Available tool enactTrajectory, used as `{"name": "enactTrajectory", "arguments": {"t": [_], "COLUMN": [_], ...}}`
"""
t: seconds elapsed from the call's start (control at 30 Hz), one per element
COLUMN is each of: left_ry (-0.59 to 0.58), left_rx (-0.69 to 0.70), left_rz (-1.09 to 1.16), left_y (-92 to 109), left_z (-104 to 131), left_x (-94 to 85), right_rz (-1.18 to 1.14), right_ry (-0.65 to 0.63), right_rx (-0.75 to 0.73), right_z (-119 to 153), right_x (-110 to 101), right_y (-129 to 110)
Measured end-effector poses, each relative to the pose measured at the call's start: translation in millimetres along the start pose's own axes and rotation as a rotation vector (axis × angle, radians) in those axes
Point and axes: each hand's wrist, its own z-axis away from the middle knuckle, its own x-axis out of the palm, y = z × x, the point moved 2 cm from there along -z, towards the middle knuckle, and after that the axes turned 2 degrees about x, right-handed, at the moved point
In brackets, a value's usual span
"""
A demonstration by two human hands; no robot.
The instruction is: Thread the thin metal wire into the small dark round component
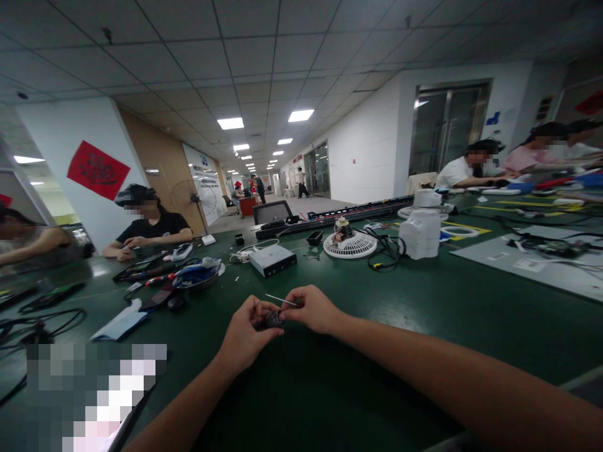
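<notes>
Over the green table [377, 389], my two hands meet in front of me. My left hand [249, 329] is closed around a small dark grey rounded part [274, 320], gripped between thumb and fingers. My right hand [311, 309] is closed too, its fingertips against the right side of that part. A thin, pale metal rod [277, 299] sticks out leftward from the right fingers, above the dark part. The fingers hide much of the part, so its exact kind cannot be made out.
A white box [272, 258] stands beyond my hands. Behind it to the right are a white fan grille [351, 246] with a motor on top and a white plastic housing [421, 232]. A blue cloth [120, 320] and cables lie left. Several people sit around the table.
</notes>
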Motion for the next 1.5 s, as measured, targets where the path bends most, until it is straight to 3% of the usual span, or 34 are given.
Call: {"name": "enactTrajectory", "arguments": {"t": [0.13,0.33,0.47,0.57,0.67,0.77,0.93,1.17,1.3,1.5], "left_ry": [0.001,-0.097,-0.071,-0.004,0.072,0.105,0.064,0.071,0.036,0.036], "left_rx": [-0.019,-0.085,-0.058,-0.047,-0.051,-0.072,-0.039,-0.006,0.003,-0.024], "left_rz": [0.091,0.161,0.158,0.06,-0.011,-0.061,-0.101,-0.196,-0.236,-0.358], "left_y": [-2,2,7,5,1,-1,-2,-7,-5,0], "left_z": [-1,1,0,-2,-4,-5,-3,-3,-2,-2], "left_x": [0.5,5.4,3.4,0.1,-3.7,-6.7,-5.9,-6.6,-4.8,-4.8], "right_rz": [0.023,0.33,0.162,0.146,0.461,0.776,0.908,1.096,1.06,1.059], "right_ry": [-0.026,-0.02,-0.066,-0.055,-0.019,-0.087,-0.129,-0.122,-0.197,-0.136], "right_rx": [-0.022,-0.169,-0.051,-0.099,-0.252,-0.392,-0.442,-0.42,-0.413,-0.333], "right_z": [0,6,3,1,4,11,15,18,21,19], "right_x": [-3,-13,-13,-17,-29,-37,-36,-27,-22,-20], "right_y": [-2,-17,-15,-14,-17,-21,-26,-36,-39,-36]}}
